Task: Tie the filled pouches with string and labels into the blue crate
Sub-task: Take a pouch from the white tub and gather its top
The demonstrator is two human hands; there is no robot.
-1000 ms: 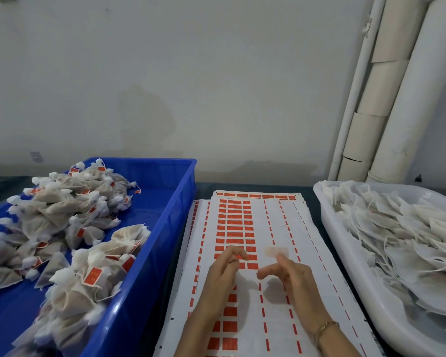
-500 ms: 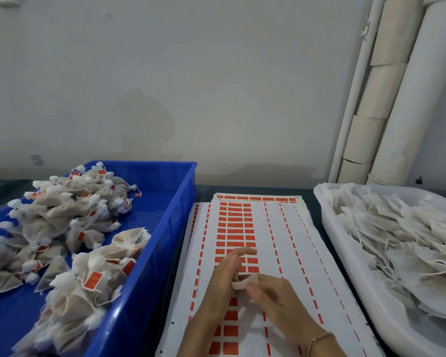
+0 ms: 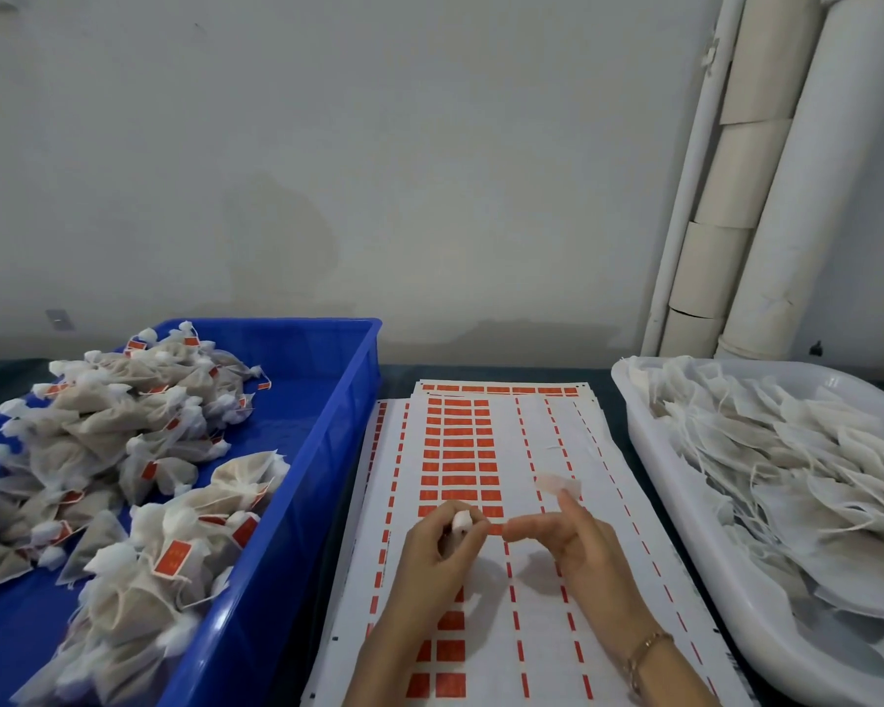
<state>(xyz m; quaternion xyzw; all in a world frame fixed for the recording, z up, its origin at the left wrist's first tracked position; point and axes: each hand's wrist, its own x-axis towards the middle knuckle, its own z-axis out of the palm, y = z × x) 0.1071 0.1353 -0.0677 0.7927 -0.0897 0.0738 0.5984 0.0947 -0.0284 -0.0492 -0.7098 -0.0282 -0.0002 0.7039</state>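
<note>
My left hand (image 3: 437, 551) is curled round a small white bundle (image 3: 462, 521) whose top pokes out between thumb and fingers; most of it is hidden in the fist. My right hand (image 3: 580, 551) hovers beside it with thumb and index finger stretched out, a pale translucent label (image 3: 557, 486) clinging to the raised fingertip. Both hands are over the label sheet (image 3: 460, 451) with its rows of red stickers. The blue crate (image 3: 327, 451) at the left holds a heap of tied pouches (image 3: 123, 451) with red tags.
A white tub (image 3: 649, 451) at the right is piled with several flat untied pouches (image 3: 787, 477). White pipes (image 3: 766, 196) run up the wall at the back right. The dark table edge shows between crate, sheet and tub.
The hands came together half a second ago and have parted again. The white bundle now sits in my left hand, and my right hand has lifted away to the right with the label.
</note>
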